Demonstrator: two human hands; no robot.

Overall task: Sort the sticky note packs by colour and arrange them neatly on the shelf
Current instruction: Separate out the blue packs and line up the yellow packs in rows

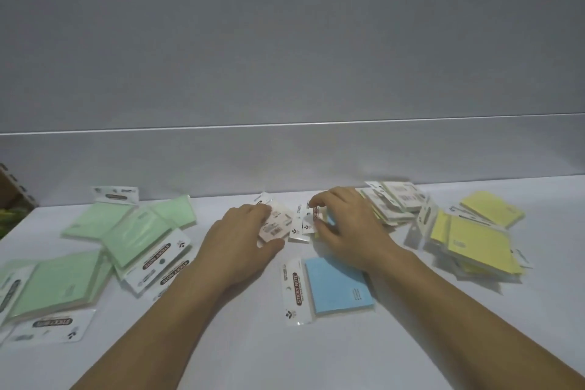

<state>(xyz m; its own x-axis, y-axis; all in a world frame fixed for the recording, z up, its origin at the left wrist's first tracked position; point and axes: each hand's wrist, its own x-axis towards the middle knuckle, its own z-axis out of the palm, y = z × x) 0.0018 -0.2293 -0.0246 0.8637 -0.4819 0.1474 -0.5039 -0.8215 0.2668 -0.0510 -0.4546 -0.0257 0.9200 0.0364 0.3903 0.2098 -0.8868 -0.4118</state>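
Observation:
Sticky note packs lie on a white shelf (pixel 247 342). Several green packs (pixel 126 231) are spread at the left. A heap of yellow packs (pixel 478 244) sits at the right, with face-down packs (pixel 395 203) behind my right hand. One blue pack (pixel 338 288) lies flat in the middle, near my right forearm. My left hand (pixel 240 241) grips a pale pink pack (pixel 277 223) between fingers and thumb. My right hand (pixel 345 225) pinches the white header (pixel 308 222) of a pack at the centre; the rest of that pack is mostly hidden under the hand.
A grey wall with a ledge (pixel 285 127) rises directly behind the shelf. A cardboard box edge (pixel 12 187) shows at the far left.

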